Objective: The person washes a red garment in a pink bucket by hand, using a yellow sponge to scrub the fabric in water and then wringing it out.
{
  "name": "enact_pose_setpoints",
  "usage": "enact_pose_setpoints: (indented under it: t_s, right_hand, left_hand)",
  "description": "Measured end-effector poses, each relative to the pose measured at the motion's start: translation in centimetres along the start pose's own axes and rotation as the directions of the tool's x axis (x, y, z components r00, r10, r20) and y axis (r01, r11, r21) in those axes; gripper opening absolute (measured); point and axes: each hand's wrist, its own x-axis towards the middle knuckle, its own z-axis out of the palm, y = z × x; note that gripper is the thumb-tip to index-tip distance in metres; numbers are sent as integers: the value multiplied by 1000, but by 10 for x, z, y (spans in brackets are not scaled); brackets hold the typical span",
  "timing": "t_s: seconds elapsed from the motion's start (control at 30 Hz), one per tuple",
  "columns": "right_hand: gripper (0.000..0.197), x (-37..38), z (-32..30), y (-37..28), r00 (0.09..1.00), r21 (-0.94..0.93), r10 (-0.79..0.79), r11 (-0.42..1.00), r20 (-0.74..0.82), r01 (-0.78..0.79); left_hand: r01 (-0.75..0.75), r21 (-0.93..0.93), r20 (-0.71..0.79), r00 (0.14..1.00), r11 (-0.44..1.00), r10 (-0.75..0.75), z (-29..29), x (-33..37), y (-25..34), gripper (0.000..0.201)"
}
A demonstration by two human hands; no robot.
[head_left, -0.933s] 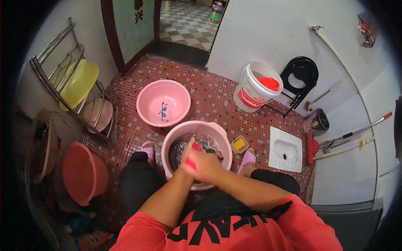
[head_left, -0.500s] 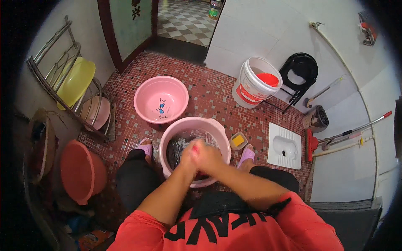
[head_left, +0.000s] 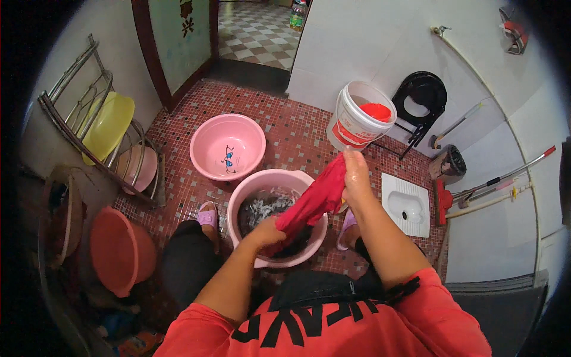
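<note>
A wet-looking red cloth (head_left: 313, 201) is stretched slantwise between my hands, over the near pink basin (head_left: 232, 215). My left hand (head_left: 267, 234) grips its lower end just above the basin. Its upper end is held in my right hand (head_left: 356, 181), raised past the basin's right side. Inside the basin lies dark water with greyish-white suds (head_left: 264, 208); what is under the surface cannot be made out. The cloth hides the basin's right part. Whether the cloth is a garment does not show.
Another pink basin (head_left: 205, 143) stands beyond. A white bucket (head_left: 351, 128) with something red inside, a black folding chair (head_left: 418, 110) and a squat toilet (head_left: 410, 196) are on the right. At left are a metal rack (head_left: 65, 128) and an orange-red basin (head_left: 116, 250).
My hands were closed together over the basin. Now they are apart, the right one moved up and right, with the red cloth drawn out between them.
</note>
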Motion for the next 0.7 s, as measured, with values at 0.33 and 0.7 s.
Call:
enact_pose_setpoints:
  t_s: [0.33,0.7]
  right_hand:
    - [49,10,-80,56,953,-728,-98,625,285,282]
    - [12,-29,-79,45,905,-813,254,562,341,149]
  left_hand:
    - [-225,-974,-225,974,17,35,-39,-2,22,37]
    - [-248,-894,-254,967,374,34,-47,-16,55,33]
